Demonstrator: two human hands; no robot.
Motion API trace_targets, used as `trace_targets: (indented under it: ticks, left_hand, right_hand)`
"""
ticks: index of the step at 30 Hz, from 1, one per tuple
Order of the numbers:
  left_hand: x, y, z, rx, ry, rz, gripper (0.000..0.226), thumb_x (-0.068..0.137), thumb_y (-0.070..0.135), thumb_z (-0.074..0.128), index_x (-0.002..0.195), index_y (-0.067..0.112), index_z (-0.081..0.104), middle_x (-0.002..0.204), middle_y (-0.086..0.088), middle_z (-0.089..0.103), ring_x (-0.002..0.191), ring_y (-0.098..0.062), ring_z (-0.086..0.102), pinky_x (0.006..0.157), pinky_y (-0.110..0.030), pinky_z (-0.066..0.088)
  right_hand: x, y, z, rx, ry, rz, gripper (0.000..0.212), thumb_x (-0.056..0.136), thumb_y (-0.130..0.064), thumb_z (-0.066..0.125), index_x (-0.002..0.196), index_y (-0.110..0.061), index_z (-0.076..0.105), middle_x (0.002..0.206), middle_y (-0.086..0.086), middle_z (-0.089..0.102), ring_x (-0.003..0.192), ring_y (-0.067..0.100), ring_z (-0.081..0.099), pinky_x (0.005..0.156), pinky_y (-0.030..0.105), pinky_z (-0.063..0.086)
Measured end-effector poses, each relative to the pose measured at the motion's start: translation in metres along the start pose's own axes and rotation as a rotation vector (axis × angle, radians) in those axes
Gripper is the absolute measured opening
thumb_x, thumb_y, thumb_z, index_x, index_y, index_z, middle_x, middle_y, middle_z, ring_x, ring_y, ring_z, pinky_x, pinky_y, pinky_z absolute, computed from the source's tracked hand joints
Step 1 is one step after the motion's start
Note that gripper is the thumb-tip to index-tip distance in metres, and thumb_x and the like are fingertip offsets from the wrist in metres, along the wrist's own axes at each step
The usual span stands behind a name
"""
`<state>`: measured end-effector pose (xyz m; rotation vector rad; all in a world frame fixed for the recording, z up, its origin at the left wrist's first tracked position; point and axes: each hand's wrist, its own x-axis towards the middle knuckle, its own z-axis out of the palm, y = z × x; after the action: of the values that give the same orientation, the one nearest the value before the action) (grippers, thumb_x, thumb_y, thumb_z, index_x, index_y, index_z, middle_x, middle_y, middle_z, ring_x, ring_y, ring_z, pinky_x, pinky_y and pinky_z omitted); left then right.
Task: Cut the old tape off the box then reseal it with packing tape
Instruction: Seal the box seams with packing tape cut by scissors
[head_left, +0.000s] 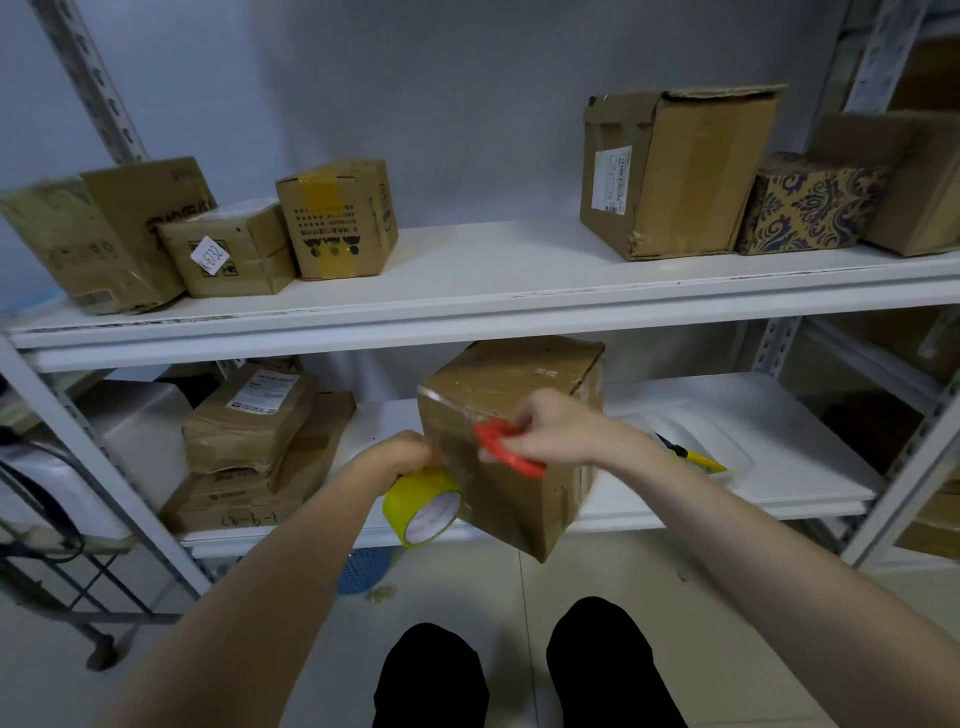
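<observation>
The cardboard box (519, 374) sits at the front edge of the lower shelf (753, 467), near the middle of its width. It is tipped forward so that one bottom corner hangs past that edge and points down at the floor. Its long axis slants from the upper back down toward the person, and its top face tilts toward the back wall. Whether it rests on the shelf cannot be told.

The left hand (410, 452) is curled at the box's near left edge and holds a yellow tape roll (421, 506). The roll hangs below the fingers with its open core facing the person and slightly right. A glossy strip lies on the box face just beside it.

The right hand (550, 431) grips red scissors (506, 449) against the same face, the handles running down and to the right. The blades are too blurred to make out.

A yellow utility knife (691, 456) lies on the lower shelf to the right of the box, apart from it.
</observation>
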<state>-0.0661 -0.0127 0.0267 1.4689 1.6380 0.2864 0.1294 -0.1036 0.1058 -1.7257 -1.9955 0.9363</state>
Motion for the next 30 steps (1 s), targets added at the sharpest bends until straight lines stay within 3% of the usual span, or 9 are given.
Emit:
trace_targets:
  ticks: [3,6,9,14,17,20,23,26,30]
  left_hand:
    - [-0.012,0.009,-0.006,-0.076,-0.016,0.064,0.053,0.059,0.029,0.073,0.105,0.003,0.068,0.110,-0.016,0.067,0.103,-0.030,0.064,0.097,-0.045,0.050]
    - [-0.029,0.022,-0.010,-0.076,0.019,0.093,0.007,0.084,0.009,0.065,0.078,0.011,0.066,0.096,-0.013,0.064,0.094,-0.026,0.059,0.091,-0.037,0.049]
    - [-0.031,0.025,-0.012,-0.055,0.042,0.120,0.028,0.089,0.001,0.057,0.066,0.016,0.062,0.083,-0.008,0.061,0.086,-0.023,0.055,0.083,-0.032,0.046]
    - [-0.034,0.027,-0.010,-0.025,0.030,0.130,0.026,0.089,0.005,0.058,0.067,0.017,0.064,0.087,-0.009,0.061,0.087,-0.023,0.056,0.084,-0.034,0.048]
    - [-0.033,0.028,-0.004,-0.008,0.024,0.134,0.024,0.090,0.009,0.059,0.069,0.020,0.063,0.093,-0.009,0.060,0.091,-0.024,0.055,0.083,-0.034,0.047]
    - [-0.029,0.023,-0.001,-0.017,-0.001,0.129,0.013,0.088,0.014,0.062,0.075,0.018,0.064,0.097,-0.012,0.060,0.094,-0.026,0.057,0.088,-0.038,0.049]
    - [-0.025,0.016,0.002,-0.066,0.014,0.135,0.021,0.082,0.015,0.068,0.101,0.009,0.065,0.110,-0.017,0.064,0.103,-0.032,0.062,0.095,-0.043,0.051]
    - [-0.024,0.011,0.005,0.000,0.029,0.184,0.018,0.089,0.009,0.060,0.105,0.003,0.066,0.107,-0.017,0.065,0.101,-0.029,0.062,0.088,-0.035,0.053]
    - [-0.026,0.003,0.003,-0.073,0.089,0.236,0.025,0.093,0.008,0.055,0.070,0.017,0.056,0.070,0.004,0.050,0.061,-0.006,0.045,0.041,-0.005,0.035]
  right_hand:
    - [0.004,-0.018,-0.033,-0.077,0.436,-0.046,0.044,0.072,-0.057,0.070,0.079,-0.014,0.072,0.070,-0.005,0.070,0.071,0.010,0.066,0.066,0.027,0.054]
    - [0.010,-0.033,-0.063,-0.264,0.754,0.045,0.054,0.075,-0.059,0.069,0.110,-0.019,0.057,0.095,-0.006,0.059,0.091,0.017,0.059,0.072,0.032,0.050]
    - [0.026,-0.040,-0.087,-0.318,0.854,0.126,0.057,0.075,-0.056,0.073,0.114,-0.017,0.058,0.101,-0.001,0.064,0.094,0.021,0.062,0.070,0.031,0.050]
    - [0.056,-0.042,-0.099,-0.329,0.732,0.165,0.044,0.079,-0.050,0.073,0.101,-0.013,0.067,0.087,0.002,0.065,0.079,0.019,0.061,0.059,0.026,0.043]
    - [0.053,-0.046,-0.099,-0.401,0.783,0.114,0.029,0.088,-0.037,0.065,0.107,-0.015,0.068,0.097,0.003,0.067,0.086,0.021,0.061,0.063,0.029,0.045]
    - [0.034,-0.042,-0.066,-0.521,0.986,-0.297,0.021,0.090,-0.018,0.055,0.104,-0.016,0.071,0.102,0.002,0.067,0.094,0.022,0.061,0.067,0.030,0.046]
    - [0.025,-0.025,-0.002,-0.613,0.756,-0.621,0.020,0.084,-0.020,0.053,0.096,-0.013,0.068,0.091,0.006,0.068,0.086,0.027,0.065,0.062,0.036,0.052]
    - [0.045,-0.006,0.037,-0.721,0.477,-0.290,0.035,0.092,-0.033,0.051,0.120,-0.011,0.055,0.118,0.010,0.057,0.113,0.029,0.052,0.082,0.039,0.046]
    - [0.072,0.010,0.048,-0.750,0.383,-0.050,0.071,0.090,-0.047,0.058,0.147,-0.016,0.031,0.150,0.015,0.034,0.139,0.032,0.032,0.108,0.042,0.031]
